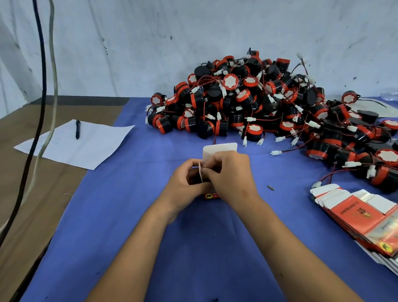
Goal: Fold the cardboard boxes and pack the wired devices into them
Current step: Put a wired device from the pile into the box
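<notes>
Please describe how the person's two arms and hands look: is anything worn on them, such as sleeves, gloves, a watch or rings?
Both forearms are bare as far as the picture shows, with no sleeve in view. The left hand and the right hand wear no gloves. No watch, bracelet or band shows on either wrist, and no ring is visible on the fingers that can be seen. No markings show on the arms.

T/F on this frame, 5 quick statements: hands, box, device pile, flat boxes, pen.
1. Both hands hold the small box. True: left hand and right hand grip it.
2. The box's top flap is tucked shut. False: the white flap stands open.
3. The pile of wired devices lies behind the hands. True.
4. The flat boxes are stacked on the left. False: on the right.
5. The pen lies on the blue cloth. False: on the white paper.
</notes>
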Action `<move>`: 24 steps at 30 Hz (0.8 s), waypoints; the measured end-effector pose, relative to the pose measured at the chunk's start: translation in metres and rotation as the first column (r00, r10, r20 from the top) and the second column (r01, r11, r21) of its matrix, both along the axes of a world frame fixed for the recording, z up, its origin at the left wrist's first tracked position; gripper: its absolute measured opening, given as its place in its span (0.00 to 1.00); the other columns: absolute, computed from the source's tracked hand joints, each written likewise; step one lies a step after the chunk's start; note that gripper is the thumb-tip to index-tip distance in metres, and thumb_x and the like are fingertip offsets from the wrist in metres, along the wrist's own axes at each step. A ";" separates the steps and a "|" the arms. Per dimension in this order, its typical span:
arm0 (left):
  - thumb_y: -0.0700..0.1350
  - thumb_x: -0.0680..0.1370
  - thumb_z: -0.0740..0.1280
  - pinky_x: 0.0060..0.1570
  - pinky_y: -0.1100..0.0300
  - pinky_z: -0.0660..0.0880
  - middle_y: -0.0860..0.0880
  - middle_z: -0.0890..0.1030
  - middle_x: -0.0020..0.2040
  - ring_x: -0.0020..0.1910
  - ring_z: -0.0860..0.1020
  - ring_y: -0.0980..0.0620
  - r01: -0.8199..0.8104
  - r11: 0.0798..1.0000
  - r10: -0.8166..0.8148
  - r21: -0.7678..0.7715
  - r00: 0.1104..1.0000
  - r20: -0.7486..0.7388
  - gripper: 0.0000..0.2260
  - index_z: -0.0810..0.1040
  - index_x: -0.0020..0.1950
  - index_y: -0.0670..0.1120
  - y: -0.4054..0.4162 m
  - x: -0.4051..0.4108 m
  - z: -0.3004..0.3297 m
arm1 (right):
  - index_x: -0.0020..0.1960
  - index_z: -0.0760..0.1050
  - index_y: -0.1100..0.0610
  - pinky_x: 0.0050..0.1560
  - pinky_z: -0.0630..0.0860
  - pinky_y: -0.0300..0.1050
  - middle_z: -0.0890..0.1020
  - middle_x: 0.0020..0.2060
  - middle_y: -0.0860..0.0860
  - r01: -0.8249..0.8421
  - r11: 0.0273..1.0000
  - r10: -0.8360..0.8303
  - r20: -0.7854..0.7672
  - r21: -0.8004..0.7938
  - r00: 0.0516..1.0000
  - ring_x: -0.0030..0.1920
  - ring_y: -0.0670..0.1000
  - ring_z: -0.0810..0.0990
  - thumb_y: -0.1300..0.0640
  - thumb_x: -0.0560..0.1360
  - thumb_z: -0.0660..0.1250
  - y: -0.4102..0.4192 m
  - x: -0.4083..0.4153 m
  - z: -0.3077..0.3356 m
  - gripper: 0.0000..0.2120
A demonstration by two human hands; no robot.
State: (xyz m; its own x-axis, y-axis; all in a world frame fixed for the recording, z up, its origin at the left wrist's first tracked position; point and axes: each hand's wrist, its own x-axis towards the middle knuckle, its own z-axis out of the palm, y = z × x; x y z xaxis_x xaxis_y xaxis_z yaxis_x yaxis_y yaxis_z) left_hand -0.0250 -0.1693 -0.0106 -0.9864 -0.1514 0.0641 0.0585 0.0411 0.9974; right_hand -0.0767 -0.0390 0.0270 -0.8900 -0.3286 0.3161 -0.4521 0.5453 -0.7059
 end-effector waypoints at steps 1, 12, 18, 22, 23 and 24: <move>0.29 0.73 0.75 0.46 0.59 0.81 0.49 0.87 0.48 0.49 0.85 0.52 0.023 1.000 -0.023 -0.001 1.000 0.005 0.20 0.77 0.61 0.43 -0.002 0.000 -0.001 | 0.38 0.85 0.52 0.41 0.81 0.50 0.85 0.35 0.47 -0.017 1.000 0.018 -0.039 0.015 0.999 0.38 0.47 0.82 0.61 0.72 0.75 0.001 0.000 -0.002 0.07; 0.27 0.71 0.76 0.49 0.59 0.81 0.48 0.87 0.56 0.55 0.85 0.51 0.067 0.998 -0.067 -0.009 0.997 -0.027 0.25 0.77 0.62 0.46 -0.002 -0.001 -0.003 | 0.43 0.84 0.60 0.63 0.58 0.37 0.80 0.60 0.47 -0.353 0.834 0.427 -0.091 0.423 0.900 0.64 0.51 0.67 0.60 0.82 0.62 0.029 -0.002 -0.006 0.15; 0.28 0.71 0.77 0.52 0.60 0.80 0.49 0.87 0.56 0.56 0.85 0.50 0.061 0.998 -0.062 -0.022 0.998 -0.011 0.26 0.77 0.64 0.46 -0.007 -0.002 -0.006 | 0.49 0.84 0.60 0.61 0.70 0.40 0.81 0.57 0.51 -0.219 0.975 0.219 -0.411 0.049 0.885 0.59 0.51 0.75 0.65 0.80 0.66 0.046 0.005 -0.011 0.08; 0.29 0.70 0.76 0.53 0.62 0.79 0.50 0.86 0.57 0.57 0.84 0.52 0.108 0.994 -0.108 -0.024 0.994 0.002 0.26 0.76 0.65 0.44 -0.013 -0.001 -0.006 | 0.59 0.80 0.51 0.40 0.74 0.42 0.82 0.51 0.47 0.190 0.910 -0.176 0.071 -0.369 0.982 0.40 0.48 0.80 0.56 0.82 0.67 0.057 -0.011 -0.022 0.07; 0.29 0.70 0.76 0.53 0.62 0.79 0.49 0.86 0.57 0.57 0.84 0.52 0.116 0.993 -0.116 -0.024 0.993 0.002 0.26 0.76 0.65 0.44 -0.013 -0.001 -0.006 | 0.60 0.79 0.49 0.34 0.74 0.42 0.83 0.51 0.46 0.182 0.910 -0.080 0.271 -0.373 0.959 0.34 0.47 0.80 0.54 0.82 0.68 0.057 -0.015 -0.025 0.07; 0.28 0.71 0.76 0.54 0.61 0.79 0.49 0.86 0.58 0.58 0.84 0.51 0.121 0.992 -0.121 -0.028 0.993 -0.001 0.26 0.76 0.65 0.44 -0.013 0.000 -0.007 | 0.59 0.80 0.48 0.29 0.72 0.42 0.83 0.50 0.47 0.140 0.914 0.022 0.391 -0.381 0.920 0.29 0.46 0.78 0.53 0.81 0.69 0.056 -0.017 -0.029 0.07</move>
State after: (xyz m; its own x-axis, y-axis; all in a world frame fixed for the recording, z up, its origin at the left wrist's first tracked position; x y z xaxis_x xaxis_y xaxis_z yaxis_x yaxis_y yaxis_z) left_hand -0.0249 -0.1826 -0.0174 -0.9972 -0.0288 0.0693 0.0674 0.0609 0.9959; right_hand -0.0934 0.0173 -0.0019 -0.9805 -0.1918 0.0426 -0.0820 0.2021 -0.9759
